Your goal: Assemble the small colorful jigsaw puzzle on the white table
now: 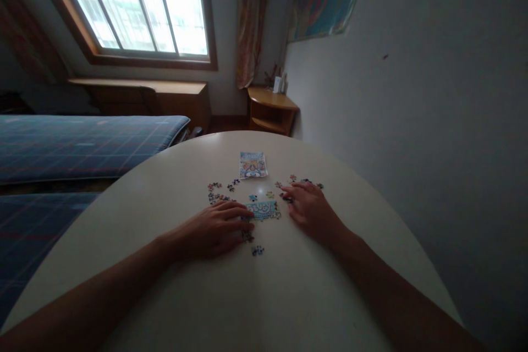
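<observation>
A joined strip of jigsaw puzzle (264,209), mostly light blue, lies on the round table between my hands. My left hand (220,225) rests palm down at its left end, fingers spread, covering part of it and some loose pieces. My right hand (307,206) is over a cluster of pieces to the right, fingers stretched out and apart; some pieces beneath it are hidden. A pink piece (279,185) lies by its fingertips. Loose pieces (215,196) are gathered beyond my left hand. A blue piece (253,197) and a yellowish piece (270,194) lie just above the strip.
A printed picture sheet (253,165) lies farther back on the cream table (289,297). Small joined pieces (258,251) sit nearer me. Past the table are a plaid mattress (82,146) at left, a corner shelf (272,100) and a wall (412,121) at right.
</observation>
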`<state>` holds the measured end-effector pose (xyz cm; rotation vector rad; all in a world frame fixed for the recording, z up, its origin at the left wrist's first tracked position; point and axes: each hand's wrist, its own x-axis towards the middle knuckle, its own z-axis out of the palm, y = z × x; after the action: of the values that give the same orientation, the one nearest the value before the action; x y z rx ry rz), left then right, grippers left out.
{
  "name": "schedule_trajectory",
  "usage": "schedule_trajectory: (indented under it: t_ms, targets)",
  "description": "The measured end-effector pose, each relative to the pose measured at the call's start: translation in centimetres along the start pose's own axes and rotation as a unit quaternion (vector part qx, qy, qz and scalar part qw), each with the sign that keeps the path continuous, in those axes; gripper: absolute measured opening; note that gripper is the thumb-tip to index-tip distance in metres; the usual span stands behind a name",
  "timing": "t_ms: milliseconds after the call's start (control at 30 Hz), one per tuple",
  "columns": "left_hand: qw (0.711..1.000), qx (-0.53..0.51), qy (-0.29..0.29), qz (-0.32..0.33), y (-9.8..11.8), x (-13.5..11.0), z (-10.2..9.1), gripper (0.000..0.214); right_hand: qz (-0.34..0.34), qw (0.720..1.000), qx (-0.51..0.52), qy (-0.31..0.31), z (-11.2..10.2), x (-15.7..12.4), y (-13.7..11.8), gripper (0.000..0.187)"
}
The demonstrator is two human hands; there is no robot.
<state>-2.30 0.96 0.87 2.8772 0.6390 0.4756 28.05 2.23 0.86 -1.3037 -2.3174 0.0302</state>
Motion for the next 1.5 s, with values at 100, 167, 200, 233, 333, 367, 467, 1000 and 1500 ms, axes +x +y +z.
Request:
schedule_trajectory:
  t_ms: [100, 167, 200, 233, 333, 367, 467, 1000, 1500]
  targets:
    - [1.0, -0.008, 0.002, -0.002, 0.1, 0.0, -0.1, 0.038, 0.011, 0.999, 0.036, 0.02, -0.3, -0.1, 0.3, 0.041]
    - [1.0, -0.016, 0.0, -0.007, 0.2, 0.1, -0.2, 0.037, 0.014, 0.998, 0.05, 0.024, -0.3, -0.1, 0.4, 0.037]
    - [1.0, -0.017, -0.004, -0.01, 0.2, 0.1, -0.2, 0.036, 0.014, 0.998, 0.055, 0.022, -0.3, 0.0, 0.3, 0.035]
    - [1.0, -0.017, -0.01, -0.013, 0.3, 0.1, -0.3, 0.036, 0.014, 0.998, 0.058, 0.019, -0.3, 0.0, 0.3, 0.034]
    - [1.0, -0.011, -0.022, -0.013, 0.3, 0.1, -0.4, 0.035, 0.01, 0.998, 0.066, 0.007, -0.4, 0.0, 0.4, 0.033]
    - [1.0, -0.008, -0.022, -0.014, 0.3, 0.1, -0.4, 0.035, 0.008, 0.998, 0.07, -0.001, -0.5, 0.0, 0.4, 0.032]
    - [1.0, -0.007, -0.016, -0.014, 0.3, 0.1, -0.3, 0.037, 0.0, 0.995, 0.089, -0.033, -1.0, -0.2, 0.6, 0.033]
    - [1.0, 0.003, -0.025, -0.012, 0.2, 0.0, -0.1, 0.04, -0.043, 0.977, 0.153, -0.14, -2.6, -0.9, 0.4, 0.034]
    - [1.0, 0.0, -0.022, -0.019, 0.3, 0.1, -0.2, 0.039, -0.089, 0.965, 0.139, -0.203, -4.0, -0.5, -0.5, 0.018]
